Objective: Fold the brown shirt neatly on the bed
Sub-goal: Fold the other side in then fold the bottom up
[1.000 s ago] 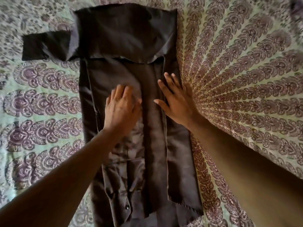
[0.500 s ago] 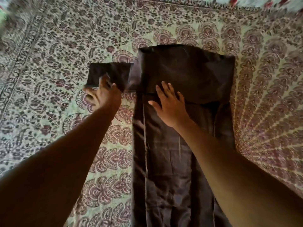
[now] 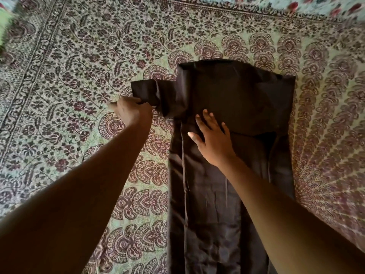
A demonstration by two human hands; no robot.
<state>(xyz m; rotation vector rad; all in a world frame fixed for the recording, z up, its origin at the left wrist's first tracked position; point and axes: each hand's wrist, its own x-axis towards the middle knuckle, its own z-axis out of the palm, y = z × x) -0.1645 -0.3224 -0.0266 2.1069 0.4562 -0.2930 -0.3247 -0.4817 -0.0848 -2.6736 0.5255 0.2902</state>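
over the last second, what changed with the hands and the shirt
The left hand left the middle of the brown shirt, reached out to the sleeve sticking out to the left, and now its fingers grip the sleeve's lower edge. The right hand slid from the shirt's right edge up to just below the folded top part, pressing flat. The shirt stays a long folded strip on the patterned bedspread.

My left grip point(image 3: 132, 111) closes around the lower edge of the sleeve point(image 3: 145, 91), but my fingertips curl under the cloth and I cannot see them. My right forearm covers a strip of the brown shirt point(image 3: 233, 91), and the shirt's lower end runs off the bottom edge. Both my arms are cut off there too. At the far left edge, a green patch point(image 3: 5, 26) is too blurred to name.
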